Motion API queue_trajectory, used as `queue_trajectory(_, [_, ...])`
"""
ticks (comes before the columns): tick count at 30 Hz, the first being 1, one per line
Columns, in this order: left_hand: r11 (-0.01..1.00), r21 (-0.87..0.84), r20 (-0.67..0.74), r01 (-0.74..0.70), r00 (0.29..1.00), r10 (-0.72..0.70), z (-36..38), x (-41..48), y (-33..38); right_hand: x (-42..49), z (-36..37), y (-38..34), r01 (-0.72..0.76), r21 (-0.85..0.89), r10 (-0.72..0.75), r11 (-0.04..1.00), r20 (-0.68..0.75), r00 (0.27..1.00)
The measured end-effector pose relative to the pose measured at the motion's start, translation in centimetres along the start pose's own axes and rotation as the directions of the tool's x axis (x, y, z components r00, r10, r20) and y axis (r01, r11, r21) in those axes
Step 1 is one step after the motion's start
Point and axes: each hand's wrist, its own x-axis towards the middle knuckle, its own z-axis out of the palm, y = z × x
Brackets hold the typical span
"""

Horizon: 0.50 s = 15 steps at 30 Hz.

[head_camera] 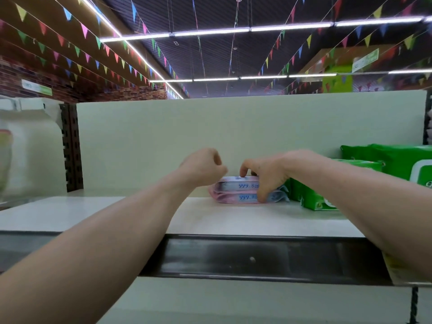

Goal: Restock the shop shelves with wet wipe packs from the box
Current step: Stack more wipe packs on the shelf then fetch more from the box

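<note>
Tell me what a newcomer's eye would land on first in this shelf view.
In the middle of the pale shelf, the right hand grips a stack of two pink wet wipe packs, with the left hand curled just to the left of the stack. Bright green packs sit to the right of the stack. Strings of coloured bunting cross the ceiling above.
</note>
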Motion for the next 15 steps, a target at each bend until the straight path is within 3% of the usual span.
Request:
queue_trajectory(2, [0.990, -0.088, 0.107, -0.107, 0.987, 0.116, 0.3, -0.5, 0.7, -0.1, -0.1, 0.1, 0.012, 0.008, -0.012, 1.000, 0.011, 1.000])
queue_trajectory(5, [0.981, 0.000, 0.258, -0.194, 0.948, 0.187, 0.9, -0.8, 1.1, -0.3, 0.0, 0.3, 0.021, -0.006, -0.021, 1.000, -0.005, 1.000])
queue_trajectory(15, [0.980, 0.034, 0.226, -0.194, 0.957, 0.181, 1.5, -0.6, 0.2, -1.2, 1.6, 1.1, 0.056, 0.063, -0.043, 0.996, -0.194, 0.980])
